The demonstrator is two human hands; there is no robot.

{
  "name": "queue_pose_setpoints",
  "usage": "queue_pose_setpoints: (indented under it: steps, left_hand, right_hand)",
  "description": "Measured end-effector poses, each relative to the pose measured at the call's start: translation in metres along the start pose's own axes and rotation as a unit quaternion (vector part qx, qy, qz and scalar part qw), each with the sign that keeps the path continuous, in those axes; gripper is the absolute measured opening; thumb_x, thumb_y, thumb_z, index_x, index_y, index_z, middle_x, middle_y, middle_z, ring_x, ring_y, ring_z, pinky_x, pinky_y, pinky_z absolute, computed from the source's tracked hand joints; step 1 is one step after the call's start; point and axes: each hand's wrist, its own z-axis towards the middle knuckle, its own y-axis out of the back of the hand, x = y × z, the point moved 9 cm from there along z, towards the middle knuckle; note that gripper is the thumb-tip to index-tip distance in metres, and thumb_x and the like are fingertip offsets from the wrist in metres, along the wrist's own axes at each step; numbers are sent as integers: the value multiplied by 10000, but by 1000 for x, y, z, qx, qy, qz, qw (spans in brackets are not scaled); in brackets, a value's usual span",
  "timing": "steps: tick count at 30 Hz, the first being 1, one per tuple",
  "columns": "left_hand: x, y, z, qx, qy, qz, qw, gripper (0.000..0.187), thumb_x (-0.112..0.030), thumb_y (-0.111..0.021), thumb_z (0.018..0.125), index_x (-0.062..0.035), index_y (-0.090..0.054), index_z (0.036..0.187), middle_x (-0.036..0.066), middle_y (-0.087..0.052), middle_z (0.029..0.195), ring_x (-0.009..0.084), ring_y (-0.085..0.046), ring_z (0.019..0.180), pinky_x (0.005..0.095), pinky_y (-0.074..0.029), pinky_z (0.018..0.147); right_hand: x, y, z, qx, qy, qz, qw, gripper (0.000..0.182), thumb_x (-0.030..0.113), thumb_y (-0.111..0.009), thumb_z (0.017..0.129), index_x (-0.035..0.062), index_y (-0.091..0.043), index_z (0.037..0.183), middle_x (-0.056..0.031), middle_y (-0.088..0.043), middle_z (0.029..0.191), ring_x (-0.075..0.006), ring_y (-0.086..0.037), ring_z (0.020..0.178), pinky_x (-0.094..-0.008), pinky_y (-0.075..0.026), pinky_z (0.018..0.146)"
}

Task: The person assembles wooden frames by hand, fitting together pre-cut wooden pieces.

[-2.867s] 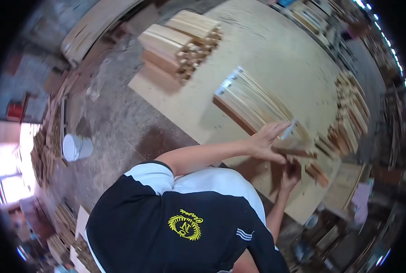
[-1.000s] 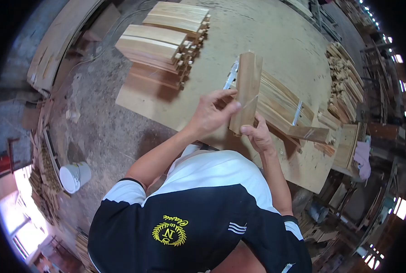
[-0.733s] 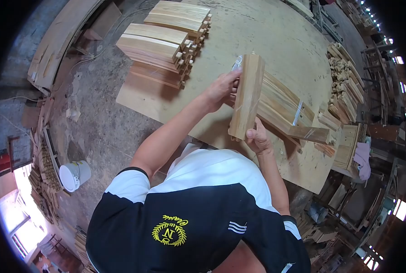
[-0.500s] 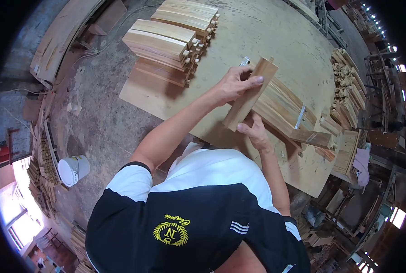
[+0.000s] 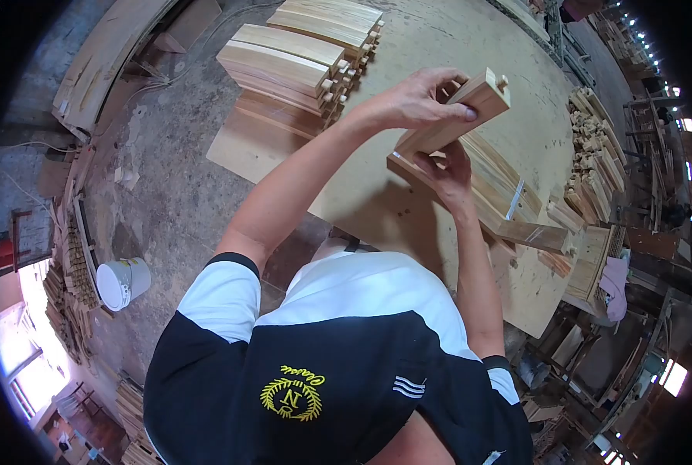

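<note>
My left hand (image 5: pixel 427 101) grips the upper part of a wooden block (image 5: pixel 484 99), thumb on its face and fingers over the far edge. A small tenon sticks out of the block's upper end, which faces partly toward me. My right hand (image 5: pixel 448 172) is closed at the block's lower end, thumb and fingers against it. The block is tilted above the table. Beneath and beside it lie several boards (image 5: pixel 509 172) with a light metallic-looking strip (image 5: pixel 514 199) across them. Another wood piece (image 5: pixel 533 233) lies crosswise at their near end.
Tenoned boards (image 5: pixel 284 58) are stacked on the left of the plywood tabletop (image 5: pixel 346 190). Small wood pieces (image 5: pixel 590 151) are heaped at its right edge, near a wooden crate (image 5: pixel 592 256) with a pink cloth (image 5: pixel 614 287). A white bucket (image 5: pixel 123 284) stands on the floor at left.
Both hands have moved up and slightly right with the block. It has turned, so its tenoned end now shows more. The view has shifted slightly.
</note>
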Motion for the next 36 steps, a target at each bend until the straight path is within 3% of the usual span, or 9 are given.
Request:
queue_pose_setpoints:
  steps: [3,15,18,21,27,29,31,34,36]
  left_hand:
    - [33,-7,3,35,20,25,999,606,-320,-807,865,-71,-559,1359,121,-688,1133,207,-624,1085,377,-495,974]
    - [45,-4,-20,66,33,-44,996,576,-189,-776,875,-81,-518,1378,143,-646,1254,239,-607,1174,404,-474,1038]
    - [45,-1,-25,74,22,-58,995,577,-158,-761,877,-80,-507,1390,139,-642,1268,244,-597,1205,404,-462,1070]
    - [44,0,-25,80,12,-50,995,590,-139,-751,872,-83,-500,1403,140,-635,1282,245,-590,1217,404,-456,1084]
    - [42,-10,-33,87,-7,-15,996,623,-159,-769,838,-88,-512,1401,159,-634,1293,243,-589,1223,410,-463,1085]
    - [38,-11,-36,86,-12,23,996,617,-163,-766,836,-86,-517,1396,164,-633,1297,243,-593,1218,415,-467,1086]
    - [38,-7,-34,72,0,4,997,612,-174,-771,820,-66,-536,1375,175,-641,1284,257,-617,1184,423,-474,1086]
    - [35,-1,-29,48,-15,-17,999,605,-177,-775,811,-52,-551,1359,171,-654,1259,267,-634,1156,424,-487,1069]
    - [27,-3,-30,30,-53,0,998,600,-177,-777,807,-43,-560,1350,165,-664,1235,266,-642,1139,424,-506,1042]
  right_hand:
    - [-31,-3,8,15,-54,-23,998,547,207,-821,835,-9,-573,1272,-160,-701,1130,-242,-708,978,-361,-581,818]
    - [-22,-14,-3,20,45,92,995,455,101,-765,882,-22,-556,1267,-158,-692,1156,-252,-717,1000,-367,-601,795]
    - [-2,-11,-2,1,124,-86,989,524,28,-777,829,30,-554,1303,-165,-710,1057,-299,-723,925,-388,-569,769]
    - [1,-12,-2,-9,134,-114,984,401,69,-769,862,10,-592,1217,-174,-720,1068,-304,-738,922,-388,-577,756]
    - [-10,-13,-11,-21,192,-143,971,373,29,-755,860,12,-591,1194,-160,-717,1030,-273,-727,875,-361,-564,748]
    - [-32,-14,-7,-8,131,-62,989,407,30,-779,836,22,-592,1197,-159,-713,1024,-282,-712,912,-375,-556,779]
    - [-14,-12,-8,-3,155,-111,982,438,64,-801,830,32,-587,1211,-138,-723,1006,-306,-710,923,-394,-552,798]
    - [-20,-11,-4,13,13,-32,999,516,114,-845,804,38,-583,1242,-142,-701,1136,-259,-687,1023,-399,-538,859]
    - [-63,-15,-4,25,56,-25,998,593,163,-871,784,37,-567,1277,-144,-669,1204,-231,-651,1097,-403,-519,912]
